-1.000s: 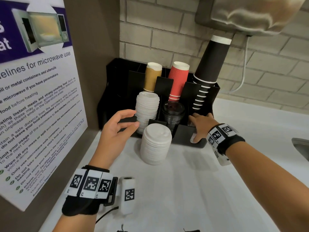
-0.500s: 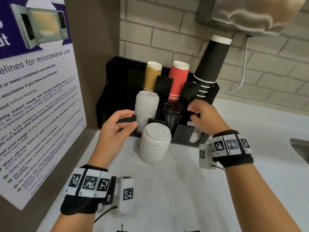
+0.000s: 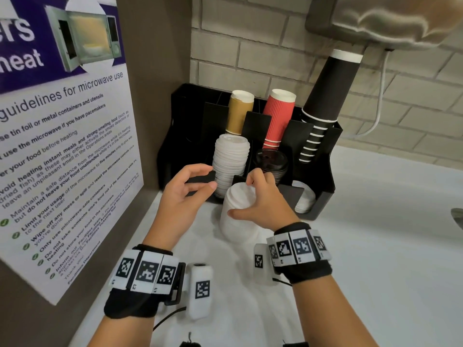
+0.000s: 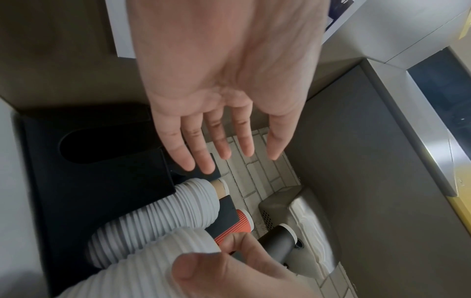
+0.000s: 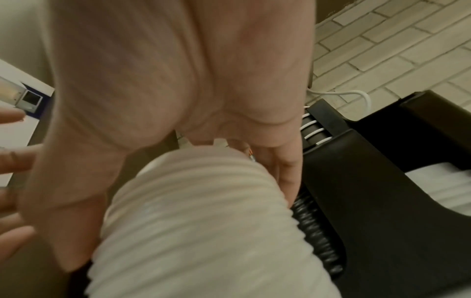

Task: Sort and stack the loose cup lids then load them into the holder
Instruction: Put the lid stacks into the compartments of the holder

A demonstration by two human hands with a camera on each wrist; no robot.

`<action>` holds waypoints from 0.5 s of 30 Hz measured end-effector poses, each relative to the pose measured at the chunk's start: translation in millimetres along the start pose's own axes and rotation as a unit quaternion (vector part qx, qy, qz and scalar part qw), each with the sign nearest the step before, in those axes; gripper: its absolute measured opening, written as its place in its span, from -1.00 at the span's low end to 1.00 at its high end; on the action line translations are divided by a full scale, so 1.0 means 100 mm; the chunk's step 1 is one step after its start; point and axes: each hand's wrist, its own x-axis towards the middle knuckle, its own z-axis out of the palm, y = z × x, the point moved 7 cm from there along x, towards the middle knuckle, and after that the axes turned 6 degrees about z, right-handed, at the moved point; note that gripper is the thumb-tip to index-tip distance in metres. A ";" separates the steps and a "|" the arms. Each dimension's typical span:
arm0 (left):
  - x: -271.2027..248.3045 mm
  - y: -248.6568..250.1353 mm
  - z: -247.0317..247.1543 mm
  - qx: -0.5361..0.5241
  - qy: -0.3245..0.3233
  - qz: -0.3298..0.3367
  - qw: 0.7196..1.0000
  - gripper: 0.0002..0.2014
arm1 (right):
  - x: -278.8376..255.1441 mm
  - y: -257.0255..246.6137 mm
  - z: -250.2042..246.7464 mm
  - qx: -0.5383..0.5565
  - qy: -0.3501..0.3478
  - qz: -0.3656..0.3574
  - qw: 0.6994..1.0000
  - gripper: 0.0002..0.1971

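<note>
R hand (image 3: pixel 260 199) wraps fingers and thumb round the loose lid stack (image 3: pixel 238 221) on counter, just in front of holder (image 3: pixel 323 196). L hand (image 3: pixel 185 194) hovers beside it, fingers relaxed, holding nothing.

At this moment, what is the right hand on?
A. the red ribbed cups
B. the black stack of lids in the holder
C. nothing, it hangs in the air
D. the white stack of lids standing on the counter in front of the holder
D: the right hand wraps over the top of the white stack of lids standing on the counter before the holder, as the right wrist view confirms.
</note>
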 end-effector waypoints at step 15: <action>-0.05 -0.09 0.31 -0.031 -0.115 -0.038 0.992 -0.15 | -0.16 -0.20 -0.32 0.240 0.022 -0.028 0.970 -0.45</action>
